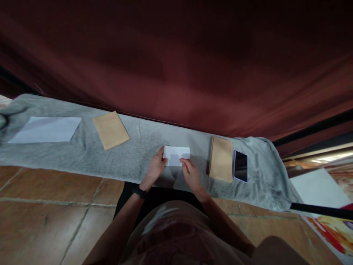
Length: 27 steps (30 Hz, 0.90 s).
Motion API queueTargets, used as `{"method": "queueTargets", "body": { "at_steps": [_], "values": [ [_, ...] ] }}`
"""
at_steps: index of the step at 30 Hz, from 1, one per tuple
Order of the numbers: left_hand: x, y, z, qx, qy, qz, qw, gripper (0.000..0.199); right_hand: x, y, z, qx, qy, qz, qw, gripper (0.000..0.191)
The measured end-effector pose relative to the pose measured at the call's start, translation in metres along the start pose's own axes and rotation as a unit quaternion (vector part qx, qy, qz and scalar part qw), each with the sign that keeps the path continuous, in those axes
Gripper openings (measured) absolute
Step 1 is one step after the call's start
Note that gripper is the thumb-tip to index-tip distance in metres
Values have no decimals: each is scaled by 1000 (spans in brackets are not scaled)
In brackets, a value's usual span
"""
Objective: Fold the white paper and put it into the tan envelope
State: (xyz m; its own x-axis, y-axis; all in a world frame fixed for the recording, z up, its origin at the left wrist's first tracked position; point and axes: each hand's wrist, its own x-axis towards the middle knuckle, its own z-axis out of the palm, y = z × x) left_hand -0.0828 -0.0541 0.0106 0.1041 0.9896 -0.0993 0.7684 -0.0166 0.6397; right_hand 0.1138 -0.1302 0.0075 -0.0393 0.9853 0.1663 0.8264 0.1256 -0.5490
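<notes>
A small folded white paper [177,154] lies on a grey cloth [138,154] spread over the floor. My left hand [156,166] pinches its left edge. My right hand [190,173] presses fingertips on its lower right edge. A black band sits on my left wrist. To the right lies a stack of brown envelopes [221,159], with a dark phone [241,166] beside it. Further left rest a single brown envelope [111,130] and a white sheet [45,129].
A dark red curtain [193,66] hangs along the cloth's far edge. Terracotta tiles [49,206] cover the floor near me. At the right lie a white sheet [317,187], a black bar [322,210] and a colourful print [333,228].
</notes>
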Motion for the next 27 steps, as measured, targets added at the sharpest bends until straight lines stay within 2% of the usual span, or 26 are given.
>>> {"method": "queueTargets", "body": {
  "at_steps": [2, 5, 8, 11, 14, 18, 27],
  "values": [
    [-6, 5, 1, 41, 28, 10, 999, 70, 1, -1, -1, -81, -8, -42, 996, 46],
    [-22, 16, 10, 106, 84, 80, 988, 59, -2, -1, 7, -138, -27, -62, 988, 52],
    [-37, 24, 28, 134, 66, 190, 970, 56, -6, 2, 16, -156, -36, -59, 985, 56],
    [-47, 27, 45, 165, 53, 242, 955, 63, -8, 7, 22, -166, -54, -66, 982, 60],
    [-49, 26, 51, 187, 64, 242, 950, 68, -6, 9, 23, -170, -51, -67, 982, 59],
    [-44, 23, 46, 200, 67, 231, 950, 70, 0, 9, 24, -165, -19, -54, 985, 56],
    [-40, 16, 37, 228, 89, 154, 957, 73, 11, 12, 17, -172, 20, -24, 985, 57]
  ]
}}
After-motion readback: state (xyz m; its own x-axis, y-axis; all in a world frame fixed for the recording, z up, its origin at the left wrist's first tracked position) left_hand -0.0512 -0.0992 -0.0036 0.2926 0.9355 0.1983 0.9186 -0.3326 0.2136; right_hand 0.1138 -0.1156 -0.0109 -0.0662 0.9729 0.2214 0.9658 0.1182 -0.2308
